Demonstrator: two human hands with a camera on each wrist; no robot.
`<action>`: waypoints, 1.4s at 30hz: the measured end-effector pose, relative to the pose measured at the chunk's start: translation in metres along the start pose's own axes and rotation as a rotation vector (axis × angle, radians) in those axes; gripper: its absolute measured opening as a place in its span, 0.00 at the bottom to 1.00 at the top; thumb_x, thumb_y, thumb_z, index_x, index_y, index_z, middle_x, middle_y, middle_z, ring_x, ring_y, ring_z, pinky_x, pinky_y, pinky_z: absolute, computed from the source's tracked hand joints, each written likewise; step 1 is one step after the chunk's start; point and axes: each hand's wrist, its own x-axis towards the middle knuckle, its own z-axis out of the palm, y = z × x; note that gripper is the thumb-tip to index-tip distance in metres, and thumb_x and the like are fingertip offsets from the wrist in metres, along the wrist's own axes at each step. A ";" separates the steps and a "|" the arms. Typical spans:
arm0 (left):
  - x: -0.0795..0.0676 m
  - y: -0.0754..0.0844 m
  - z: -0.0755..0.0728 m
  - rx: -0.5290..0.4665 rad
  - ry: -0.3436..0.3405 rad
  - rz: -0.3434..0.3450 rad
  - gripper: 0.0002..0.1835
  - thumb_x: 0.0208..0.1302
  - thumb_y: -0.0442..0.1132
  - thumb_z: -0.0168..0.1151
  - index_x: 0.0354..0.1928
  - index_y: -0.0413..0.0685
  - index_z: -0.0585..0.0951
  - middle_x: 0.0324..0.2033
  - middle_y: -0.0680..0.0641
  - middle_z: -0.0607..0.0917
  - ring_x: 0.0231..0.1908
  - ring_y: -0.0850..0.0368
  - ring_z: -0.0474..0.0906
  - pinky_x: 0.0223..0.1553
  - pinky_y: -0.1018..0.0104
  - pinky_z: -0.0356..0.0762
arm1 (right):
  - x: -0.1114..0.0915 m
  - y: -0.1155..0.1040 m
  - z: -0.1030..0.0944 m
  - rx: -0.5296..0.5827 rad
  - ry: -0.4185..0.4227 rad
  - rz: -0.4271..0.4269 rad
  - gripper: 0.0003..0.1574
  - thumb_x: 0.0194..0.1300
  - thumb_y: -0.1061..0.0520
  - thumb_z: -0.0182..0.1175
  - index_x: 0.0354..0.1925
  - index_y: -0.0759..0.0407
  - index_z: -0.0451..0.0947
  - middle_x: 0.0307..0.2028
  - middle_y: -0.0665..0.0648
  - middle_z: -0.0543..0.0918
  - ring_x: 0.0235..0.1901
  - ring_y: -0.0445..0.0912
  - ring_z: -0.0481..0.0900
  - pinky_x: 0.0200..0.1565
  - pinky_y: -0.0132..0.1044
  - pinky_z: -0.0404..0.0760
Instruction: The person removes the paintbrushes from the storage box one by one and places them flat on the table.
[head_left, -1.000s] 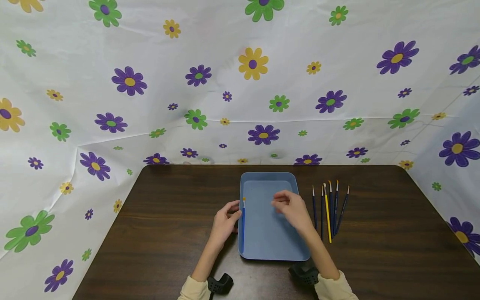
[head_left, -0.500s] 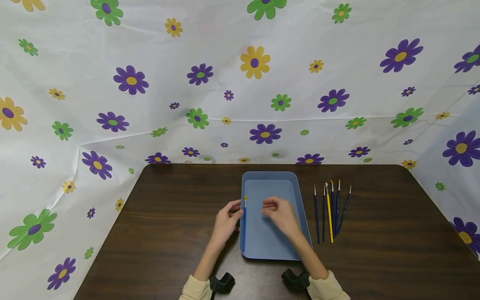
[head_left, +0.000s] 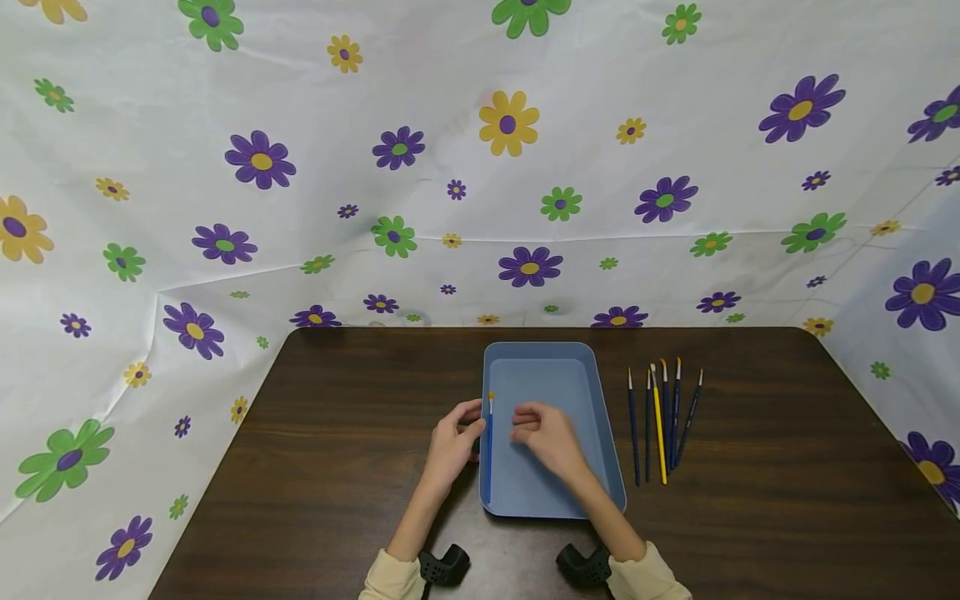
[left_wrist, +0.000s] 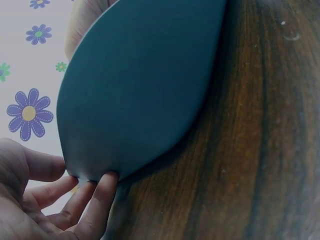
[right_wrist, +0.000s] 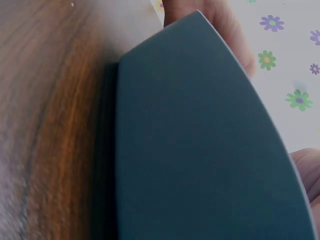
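Observation:
A blue rectangular tray [head_left: 536,497] lies on the table, with one blue-handled paintbrush [head_left: 489,467] along the inside of its left wall. My left hand [head_left: 452,442] holds the tray's left rim; in the left wrist view its fingers [left_wrist: 102,202] press the outer wall and the thumb is at the rim. Over the middle of the tray is my right hand [head_left: 551,440], fingers loosely bent, nothing visible in them, a short gap right of the brush. The tray's side wall [right_wrist: 195,130] hides most of that hand in the right wrist view.
Several dark-handled paintbrushes [head_left: 632,429] and a yellow-handled paintbrush [head_left: 659,433] lie side by side to the right of the tray, bristles pointing away. The dark wooden table [head_left: 360,375] ends at a white flowered cloth [head_left: 420,83] behind it.
My right hand has moved left across the tray, from its right side to near the blue brush. The left hand has stayed on the rim. The brushes lie as before.

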 end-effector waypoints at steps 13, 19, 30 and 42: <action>-0.001 0.001 -0.002 -0.017 -0.021 0.021 0.20 0.73 0.32 0.59 0.65 0.36 0.79 0.54 0.34 0.84 0.38 0.55 0.79 0.26 0.63 0.83 | -0.007 -0.004 0.014 0.050 -0.113 0.000 0.27 0.56 0.73 0.67 0.54 0.83 0.77 0.43 0.71 0.87 0.40 0.58 0.89 0.43 0.45 0.87; -0.003 0.007 -0.001 -0.009 -0.027 0.024 0.20 0.73 0.29 0.57 0.65 0.32 0.77 0.54 0.30 0.82 0.39 0.52 0.79 0.28 0.56 0.85 | -0.009 -0.003 0.019 0.081 -0.137 -0.011 0.28 0.56 0.73 0.66 0.56 0.84 0.76 0.44 0.72 0.87 0.42 0.60 0.89 0.43 0.44 0.87; -0.018 0.036 -0.003 -0.005 -0.035 0.028 0.20 0.73 0.27 0.54 0.65 0.27 0.75 0.55 0.26 0.80 0.39 0.51 0.80 0.29 0.56 0.86 | -0.012 -0.009 0.026 0.164 -0.110 0.064 0.29 0.57 0.73 0.68 0.57 0.83 0.75 0.45 0.72 0.86 0.43 0.60 0.88 0.37 0.44 0.89; -0.002 0.005 -0.002 0.000 -0.041 0.019 0.21 0.74 0.29 0.55 0.66 0.31 0.75 0.56 0.29 0.81 0.41 0.48 0.80 0.28 0.60 0.85 | -0.015 -0.009 0.032 0.138 -0.058 0.039 0.27 0.56 0.71 0.67 0.54 0.83 0.77 0.44 0.72 0.86 0.44 0.61 0.88 0.39 0.42 0.88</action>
